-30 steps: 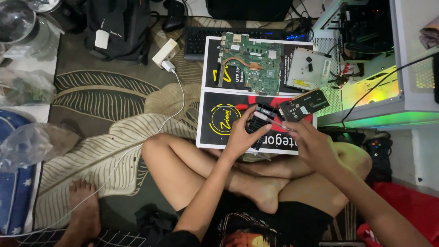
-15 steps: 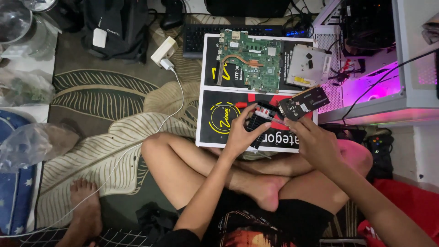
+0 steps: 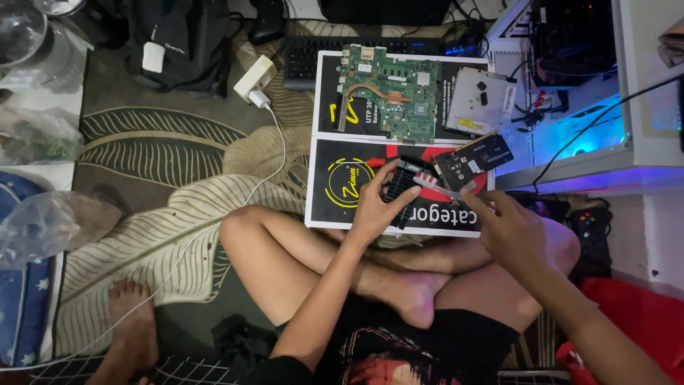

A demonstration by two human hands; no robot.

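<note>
A leaf-patterned rug [image 3: 164, 185] fills the left half of the frame. On it, at upper centre, lies a black box [image 3: 342, 178] with yellow and red print, serving as a work surface before the person's crossed legs. A white computer case [image 3: 641, 107], lit blue inside, stands at the right edge. A backpack [image 3: 178, 36] and a keyboard [image 3: 313, 57] sit along the top.

On the far half of the box rests a green motherboard [image 3: 388, 93] with a copper heat pipe, and just right of it a silver drive [image 3: 481, 100]. A white adapter [image 3: 254, 77] lies at the box's upper left corner, its cable trailing down over the rug. Another person's bare foot [image 3: 132, 321] shows at lower left.

At the middle of the frame, over the near half of the box, the left hand [image 3: 374, 207] grasps a black finned heatsink [image 3: 400, 187], fingers curled round its edges. Just right of it lies a small black graphics card [image 3: 474, 158], tilted. The right hand [image 3: 513, 228] pinches a thin tool [image 3: 436, 187], perhaps a screwdriver, its tip at the heatsink.

The heatsink looks stiff, light and metal, with thin fins that could bend; it is best held by its solid sides, as now. The card seems rigid but fragile, best taken by its edges, clear of the components.
</note>
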